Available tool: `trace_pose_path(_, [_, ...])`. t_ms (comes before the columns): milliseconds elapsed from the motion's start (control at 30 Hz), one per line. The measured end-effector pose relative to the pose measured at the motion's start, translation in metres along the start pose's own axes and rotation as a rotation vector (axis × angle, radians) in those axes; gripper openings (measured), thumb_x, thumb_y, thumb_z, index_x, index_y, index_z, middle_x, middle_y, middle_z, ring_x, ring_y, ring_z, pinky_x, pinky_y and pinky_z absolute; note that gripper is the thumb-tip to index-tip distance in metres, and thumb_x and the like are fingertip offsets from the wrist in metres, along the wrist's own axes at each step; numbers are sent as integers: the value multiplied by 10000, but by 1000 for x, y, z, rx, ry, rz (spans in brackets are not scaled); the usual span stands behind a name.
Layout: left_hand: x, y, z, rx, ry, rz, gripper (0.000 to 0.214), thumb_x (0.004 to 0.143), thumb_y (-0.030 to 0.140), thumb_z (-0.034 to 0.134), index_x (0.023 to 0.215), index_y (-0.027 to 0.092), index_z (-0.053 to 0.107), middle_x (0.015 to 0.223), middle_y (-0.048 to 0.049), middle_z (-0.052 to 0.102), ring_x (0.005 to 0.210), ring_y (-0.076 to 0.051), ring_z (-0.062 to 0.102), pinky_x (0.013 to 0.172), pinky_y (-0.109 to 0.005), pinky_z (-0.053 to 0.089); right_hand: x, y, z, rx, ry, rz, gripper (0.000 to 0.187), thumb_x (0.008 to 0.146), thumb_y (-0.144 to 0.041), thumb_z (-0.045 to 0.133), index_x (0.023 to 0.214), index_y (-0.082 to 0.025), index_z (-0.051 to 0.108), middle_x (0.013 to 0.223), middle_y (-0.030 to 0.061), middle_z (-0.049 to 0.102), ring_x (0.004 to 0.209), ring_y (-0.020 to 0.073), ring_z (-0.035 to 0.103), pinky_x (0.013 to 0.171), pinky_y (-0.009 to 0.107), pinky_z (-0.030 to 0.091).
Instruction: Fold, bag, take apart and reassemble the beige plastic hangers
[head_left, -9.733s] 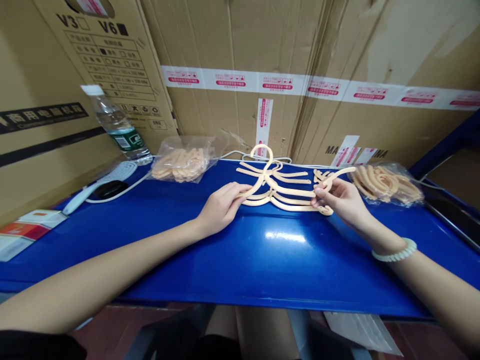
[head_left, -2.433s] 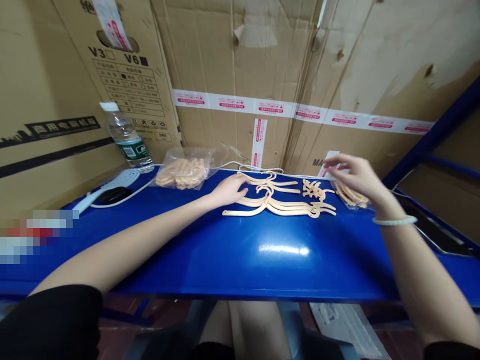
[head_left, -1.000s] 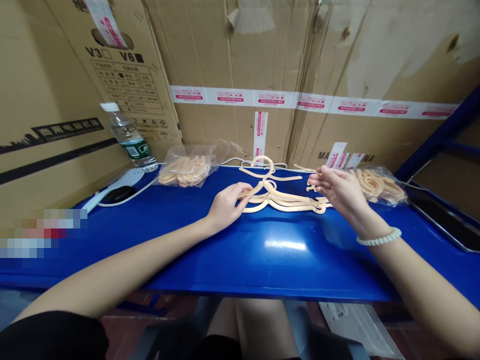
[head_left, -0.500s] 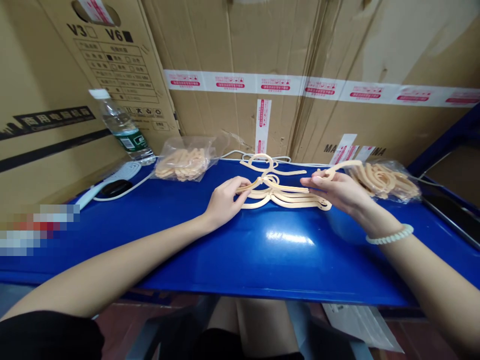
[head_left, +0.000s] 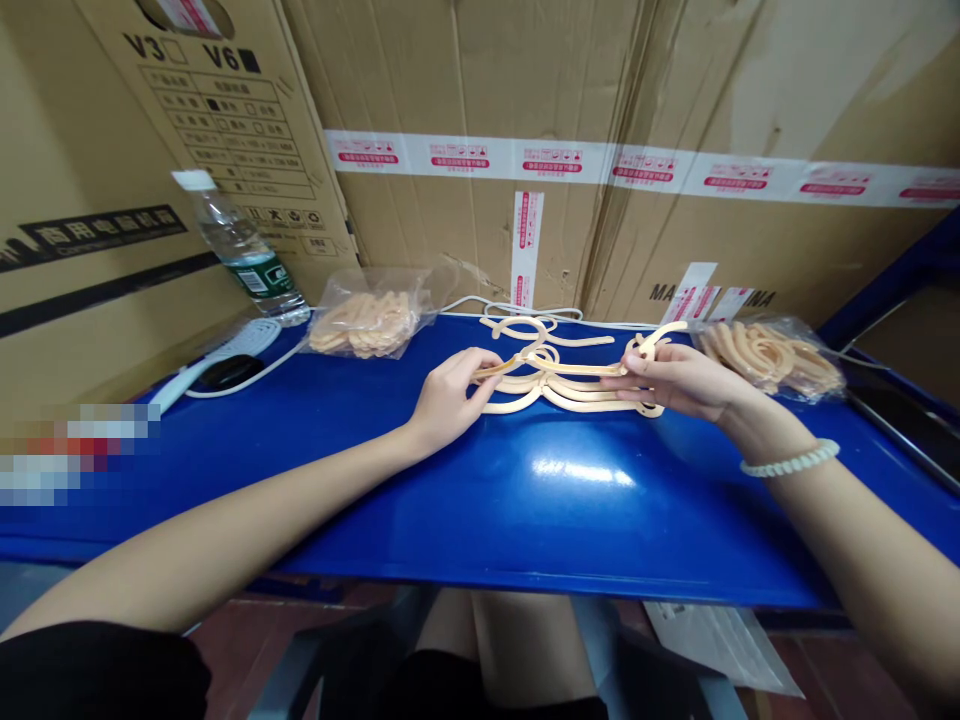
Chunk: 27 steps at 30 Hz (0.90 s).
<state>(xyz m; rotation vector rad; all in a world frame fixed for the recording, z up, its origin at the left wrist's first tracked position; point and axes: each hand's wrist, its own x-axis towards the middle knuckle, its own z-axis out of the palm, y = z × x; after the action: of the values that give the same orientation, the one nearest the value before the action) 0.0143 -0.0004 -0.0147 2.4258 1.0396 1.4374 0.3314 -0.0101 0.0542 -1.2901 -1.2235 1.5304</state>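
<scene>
My left hand (head_left: 451, 398) is closed, pinching the left arm of a beige plastic clothes hanger (head_left: 576, 368) whose hook curls upward at the middle. At the hanger's right end, my right hand (head_left: 679, 380) is closed on a beige curved piece (head_left: 667, 331); that piece meets the arm's tip, and the fingers hide whether the two are joined. Below the held hanger lie several similar hangers (head_left: 585, 396), stacked on the blue table (head_left: 465, 510). Behind it rest loose beige curved parts (head_left: 577, 340).
Clear bags of beige parts stand at left (head_left: 367, 322) and right (head_left: 772, 358). Further left are a water bottle (head_left: 255, 262), a pale-handled brush (head_left: 232, 352) and a dark oval object (head_left: 231, 374). A dark flat device (head_left: 911, 430) lies at far right. Cardboard boxes (head_left: 465, 90) and a white cable (head_left: 517, 310) line the back.
My right hand has moved slightly, bringing the curved piece against the right end of the hanger arm and tilting it more steeply. My left hand keeps its pinch in nearly the same place.
</scene>
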Motion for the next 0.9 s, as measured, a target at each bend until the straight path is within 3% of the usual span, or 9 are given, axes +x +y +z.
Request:
trace_pose_path(200, [0,1,-1,16,2,46,57,961,196,573,987,187,623,953,-57,707,877,-196,672,794,-313,515,1,-1,2,22,-12,48,134,876,-108,745,811,-150,636,847,132,773,854,239,776,768,293,652])
trace_pose_path(367, [0,0,0,19,-7,59,58,961,184,575,992,187,625,955,-54,705,873,-191,664,780,-304,504,2,2,7,-15,88,-18,197,841,-68,764,754,-163,615,777,106,756,728,196,766,694,232,647])
trace_pose_path(500, [-1,0,0,0,-20,38,72,966,196,565,1006,189,625,945,-48,699,854,-183,662,749,-289,507,4,9,11,-50,155,-199,263,782,-170,860,709,-172,608,702,52,717,645,155,730,653,202,632])
trace_pose_path(700, [-1,2,0,-12,-25,22,89,959,193,568,1019,177,631,952,-51,706,865,-183,674,759,-280,515,6,13,13,-97,179,-367,503,535,-449,996,705,-162,619,662,38,691,602,165,699,599,235,618])
trace_pose_path(900, [-1,6,-1,-46,-15,-62,131,947,198,570,1062,180,631,997,-52,733,878,-174,696,818,-285,543,4,11,15,-134,175,-401,524,566,-514,970,750,-187,605,713,55,716,611,171,687,619,285,612])
